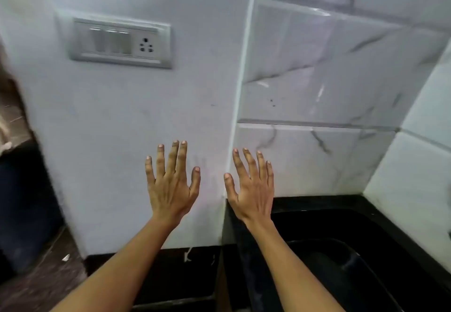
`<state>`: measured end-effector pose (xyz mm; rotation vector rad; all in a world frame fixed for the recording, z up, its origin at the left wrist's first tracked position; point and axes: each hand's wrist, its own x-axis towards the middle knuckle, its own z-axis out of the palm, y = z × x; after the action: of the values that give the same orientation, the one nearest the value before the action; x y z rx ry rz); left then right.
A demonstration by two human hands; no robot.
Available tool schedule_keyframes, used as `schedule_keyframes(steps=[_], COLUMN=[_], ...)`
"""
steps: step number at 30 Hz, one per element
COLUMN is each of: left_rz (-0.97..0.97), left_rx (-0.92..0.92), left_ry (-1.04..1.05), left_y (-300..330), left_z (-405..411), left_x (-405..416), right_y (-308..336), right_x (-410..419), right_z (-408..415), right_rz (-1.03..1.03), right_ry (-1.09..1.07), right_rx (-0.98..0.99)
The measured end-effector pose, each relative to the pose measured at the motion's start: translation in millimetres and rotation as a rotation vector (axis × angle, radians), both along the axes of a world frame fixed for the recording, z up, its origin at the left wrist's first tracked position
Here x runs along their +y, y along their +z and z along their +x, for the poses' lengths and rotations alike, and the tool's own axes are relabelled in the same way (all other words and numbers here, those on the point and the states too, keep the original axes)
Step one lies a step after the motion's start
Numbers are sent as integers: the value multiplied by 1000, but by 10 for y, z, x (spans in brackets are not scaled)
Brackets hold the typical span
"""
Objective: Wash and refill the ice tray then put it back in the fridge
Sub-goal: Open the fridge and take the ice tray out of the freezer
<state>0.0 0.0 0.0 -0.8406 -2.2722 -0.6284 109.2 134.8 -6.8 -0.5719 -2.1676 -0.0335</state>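
L hand (170, 184) & R hand (252, 189) raised, fingers spread, black sink (380, 216) below

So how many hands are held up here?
2. The left hand is spread before the white wall, and the right hand is beside it above the black sink. Both hold nothing.

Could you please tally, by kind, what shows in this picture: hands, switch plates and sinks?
Hands: 2, the left hand and the right hand, both held up with fingers spread, holding nothing
Switch plates: 1, the grey switch plate on the wall
Sinks: 1, the black sink at lower right
Total: 4
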Motion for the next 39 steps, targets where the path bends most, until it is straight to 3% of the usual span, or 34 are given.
schedule_keyframes(steps=[10, 23, 39], left_rz=[-24, -36, 81], left_rx=[-82, -247, -318], left_ry=[324, 796, 1385], left_y=[-425, -1024, -1216], left_z=[-418, -128, 673], left_x=[-1953, -4598, -6365], right_y=[-338, -845, -982], right_x=[-1693, -4204, -6417], right_z=[-870, -1328, -1435], right_rz=[-105, -61, 46], right_ry=[338, 786, 1353], right_rx=[-176, -333, -409])
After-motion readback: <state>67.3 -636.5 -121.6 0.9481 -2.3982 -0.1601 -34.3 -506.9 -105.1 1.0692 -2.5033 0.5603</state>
